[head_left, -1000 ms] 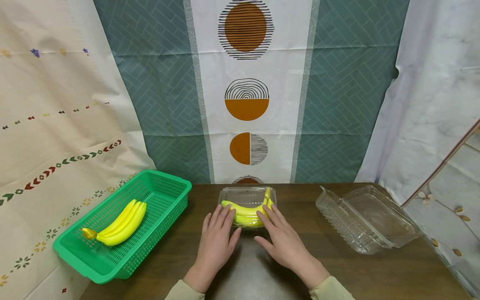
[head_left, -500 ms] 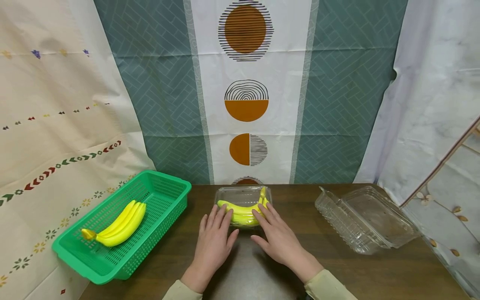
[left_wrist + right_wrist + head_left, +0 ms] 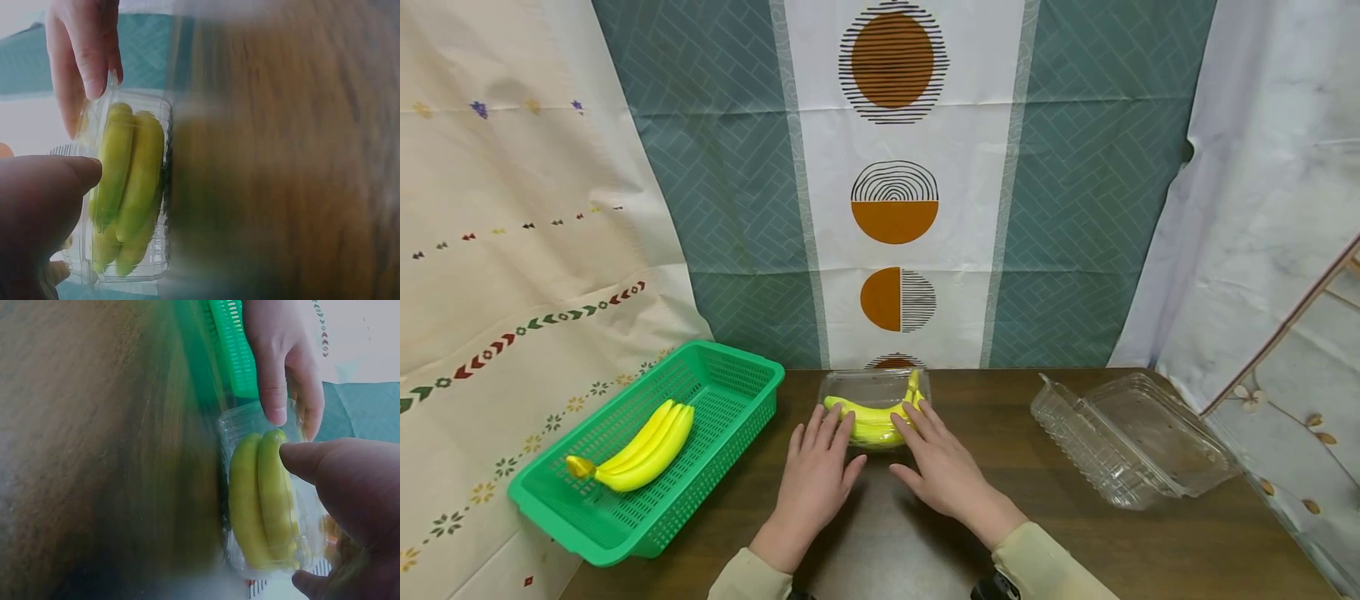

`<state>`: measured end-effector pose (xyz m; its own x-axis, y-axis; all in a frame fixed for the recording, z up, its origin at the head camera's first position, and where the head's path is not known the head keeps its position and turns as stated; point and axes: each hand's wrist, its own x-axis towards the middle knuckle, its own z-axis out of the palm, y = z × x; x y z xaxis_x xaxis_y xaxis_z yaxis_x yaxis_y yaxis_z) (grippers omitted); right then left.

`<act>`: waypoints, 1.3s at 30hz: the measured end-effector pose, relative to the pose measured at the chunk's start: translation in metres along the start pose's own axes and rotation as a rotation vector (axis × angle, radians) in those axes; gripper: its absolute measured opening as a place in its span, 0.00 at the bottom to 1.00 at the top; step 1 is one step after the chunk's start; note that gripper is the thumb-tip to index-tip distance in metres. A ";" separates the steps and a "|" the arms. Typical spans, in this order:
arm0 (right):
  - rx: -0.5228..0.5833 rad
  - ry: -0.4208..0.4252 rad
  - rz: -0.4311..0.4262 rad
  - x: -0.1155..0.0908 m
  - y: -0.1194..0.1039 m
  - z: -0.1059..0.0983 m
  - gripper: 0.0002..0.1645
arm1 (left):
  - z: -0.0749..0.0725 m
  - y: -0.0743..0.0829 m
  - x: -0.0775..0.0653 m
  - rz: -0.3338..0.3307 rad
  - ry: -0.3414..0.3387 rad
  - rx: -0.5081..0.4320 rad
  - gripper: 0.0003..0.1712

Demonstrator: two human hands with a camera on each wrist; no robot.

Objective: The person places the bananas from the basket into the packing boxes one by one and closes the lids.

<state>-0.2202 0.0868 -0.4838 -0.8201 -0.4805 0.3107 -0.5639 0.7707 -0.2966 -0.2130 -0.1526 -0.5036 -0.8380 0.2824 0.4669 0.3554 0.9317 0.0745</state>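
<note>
A clear plastic clamshell container (image 3: 863, 385) with a bunch of yellow-green bananas (image 3: 867, 427) in it sits near the back of the table. The bananas show through its clear wall in both wrist views. My left hand (image 3: 814, 477) rests at its left front, fingers straight and spread over the top edge. At the right front, my right hand (image 3: 946, 468) touches it in the same way, fingertips over the banana stem end. Both thumbs point inward along the near side, apart from each other.
To the left stands a green plastic basket (image 3: 730, 358) with another banana bunch (image 3: 647, 450) in it. A second clear clamshell container (image 3: 1138, 437) lies opened on the right side of the brown table (image 3: 1075, 550). Patterned cloths hang behind and at both sides.
Both hands and the container with the bananas between them have slid a little to the left along the table. The basket and the opened container have stayed put.
</note>
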 end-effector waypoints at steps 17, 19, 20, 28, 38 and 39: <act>-0.006 -0.052 0.010 0.020 -0.005 0.009 0.47 | -0.002 -0.016 0.006 -0.023 -0.012 0.030 0.42; -0.013 -0.061 0.010 0.023 -0.005 0.010 0.47 | -0.001 -0.018 0.007 -0.023 -0.010 0.037 0.42; -0.012 -0.064 0.010 0.024 -0.006 0.010 0.47 | -0.001 -0.019 0.007 -0.023 -0.010 0.042 0.43; -0.011 -0.082 0.016 0.033 -0.010 0.011 0.47 | -0.002 -0.026 0.010 -0.039 -0.028 0.063 0.43; -0.018 -0.090 0.001 0.041 -0.012 0.014 0.47 | 0.000 -0.033 0.012 -0.047 -0.020 0.075 0.42; -0.018 -0.090 0.000 0.042 -0.012 0.015 0.47 | 0.000 -0.033 0.013 -0.048 -0.022 0.076 0.42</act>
<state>-0.2487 0.0510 -0.4804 -0.8261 -0.5152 0.2284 -0.5625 0.7780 -0.2797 -0.2355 -0.1802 -0.5002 -0.8626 0.2409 0.4449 0.2825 0.9588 0.0286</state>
